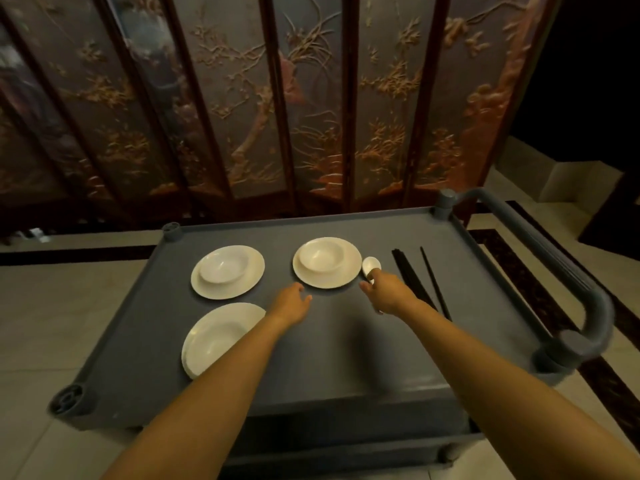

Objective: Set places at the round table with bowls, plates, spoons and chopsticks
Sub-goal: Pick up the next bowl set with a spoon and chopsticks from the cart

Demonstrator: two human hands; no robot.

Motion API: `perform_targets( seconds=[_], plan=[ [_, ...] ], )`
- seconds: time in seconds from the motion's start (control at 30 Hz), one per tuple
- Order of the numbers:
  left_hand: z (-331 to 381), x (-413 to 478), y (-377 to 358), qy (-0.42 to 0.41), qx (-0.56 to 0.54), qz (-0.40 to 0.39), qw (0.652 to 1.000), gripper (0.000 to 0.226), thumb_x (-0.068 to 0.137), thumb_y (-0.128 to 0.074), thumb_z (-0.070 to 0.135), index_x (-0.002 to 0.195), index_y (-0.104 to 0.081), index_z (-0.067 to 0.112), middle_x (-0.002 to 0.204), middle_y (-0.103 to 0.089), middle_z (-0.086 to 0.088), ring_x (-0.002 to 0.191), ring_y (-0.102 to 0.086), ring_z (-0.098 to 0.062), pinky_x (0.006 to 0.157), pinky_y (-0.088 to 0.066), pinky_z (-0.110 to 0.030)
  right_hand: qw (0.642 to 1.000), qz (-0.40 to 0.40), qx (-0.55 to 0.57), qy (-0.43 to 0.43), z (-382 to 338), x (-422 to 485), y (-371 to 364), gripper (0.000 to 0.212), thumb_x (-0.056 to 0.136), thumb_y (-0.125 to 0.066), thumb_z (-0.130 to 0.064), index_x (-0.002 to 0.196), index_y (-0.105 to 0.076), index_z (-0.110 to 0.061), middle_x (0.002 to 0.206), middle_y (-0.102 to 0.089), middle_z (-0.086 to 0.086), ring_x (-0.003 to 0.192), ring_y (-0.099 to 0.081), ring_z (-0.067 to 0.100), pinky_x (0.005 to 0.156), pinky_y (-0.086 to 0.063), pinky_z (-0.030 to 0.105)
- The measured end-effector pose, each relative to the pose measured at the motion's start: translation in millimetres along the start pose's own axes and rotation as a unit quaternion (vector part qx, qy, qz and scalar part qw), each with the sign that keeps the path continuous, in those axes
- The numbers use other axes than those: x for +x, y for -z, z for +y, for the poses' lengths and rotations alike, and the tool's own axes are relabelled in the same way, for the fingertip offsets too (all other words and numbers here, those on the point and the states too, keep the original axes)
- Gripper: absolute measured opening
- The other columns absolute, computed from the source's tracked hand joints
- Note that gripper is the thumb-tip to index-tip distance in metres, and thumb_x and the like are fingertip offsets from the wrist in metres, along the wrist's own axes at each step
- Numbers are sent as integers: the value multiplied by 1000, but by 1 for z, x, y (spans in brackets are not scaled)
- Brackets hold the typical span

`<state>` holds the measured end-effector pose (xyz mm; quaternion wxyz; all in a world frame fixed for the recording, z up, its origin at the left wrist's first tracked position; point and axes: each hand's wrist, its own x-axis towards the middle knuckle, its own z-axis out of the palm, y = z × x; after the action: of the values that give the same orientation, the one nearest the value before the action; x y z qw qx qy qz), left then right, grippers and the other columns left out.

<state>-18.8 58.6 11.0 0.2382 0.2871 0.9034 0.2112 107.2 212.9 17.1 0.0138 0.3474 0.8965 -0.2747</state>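
Note:
On the grey cart top (339,348) stand two white plates, each with a white bowl on it: one at the left (227,272) and one in the middle (327,262). A third white plate (214,337) lies nearer me, partly under my left forearm. A white spoon (371,265) lies right of the middle plate, and black chopsticks (419,282) lie further right. My left hand (291,303) hovers just below the middle plate, fingers apart, holding nothing. My right hand (384,292) reaches to the spoon, fingertips at its handle; I cannot tell whether it grips it.
The cart has a raised rim and a thick grey push handle (568,271) on its right side. A dark carved folding screen (277,98) stands right behind the cart. Pale tiled floor with a dark border surrounds it.

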Motion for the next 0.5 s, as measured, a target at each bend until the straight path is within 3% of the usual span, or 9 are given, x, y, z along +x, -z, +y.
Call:
perform_targets(
  seconds=[0.2,0.33,0.37,0.5],
  plan=[
    [-3,63,3,73,-72,13,995,44,97,-45,25,136,-41,5,142,-45,-15,123,-51,-35,101,-45,-41,1000,4,-22,-11,11,89,5,36,99,-37,-29,117,-51,-2,120,-59,19,106,-57,34,85,-46,38],
    [-5,96,-1,155,-173,10,973,44,95,-46,23,136,-39,7,132,-53,-19,98,-66,-36,66,-58,-36,997,11,-70,-20,17,135,9,31,97,-40,-25,115,-53,-3,120,-58,18,111,-52,34,89,-46,40],
    [-5,103,-3,168,-196,11,966,43,95,-47,21,134,-40,6,128,-55,-19,97,-66,-36,63,-58,-36,995,7,-97,-21,18,143,10,28,96,-43,-22,115,-54,-5,121,-58,17,113,-51,33,92,-46,42],
    [-4,129,-8,195,-275,12,941,32,93,-47,14,121,-50,0,109,-62,-22,88,-68,-36,74,-60,-43,992,-8,-121,-30,23,174,8,28,96,-42,-23,115,-54,-7,121,-58,15,116,-47,34,98,-40,44]
  ],
)
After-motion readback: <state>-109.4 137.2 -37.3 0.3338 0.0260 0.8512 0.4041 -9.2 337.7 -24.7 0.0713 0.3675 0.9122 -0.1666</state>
